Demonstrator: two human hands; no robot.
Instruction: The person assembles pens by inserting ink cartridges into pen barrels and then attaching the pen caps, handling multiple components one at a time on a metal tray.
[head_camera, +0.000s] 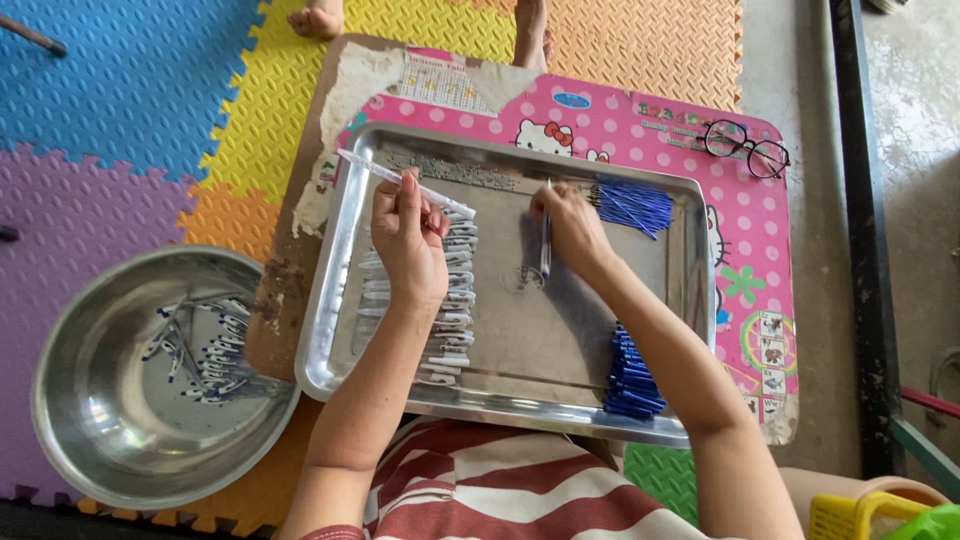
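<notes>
The head view shows the left hand (408, 240) pinching a clear pen tube (400, 181) over the tray (335, 270), so the right hand (570, 228), gripping a thin refill (546, 240), should aim straight and push slowly.

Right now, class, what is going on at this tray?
A person sits over a metal tray on a pink board. The left hand holds a clear pen barrel; the right hand stands a thin refill upright on the tray. A row of barrels lies under the left hand, and blue refills lie in two heaps. A steel bowl of pens stands beside the tray.
</notes>
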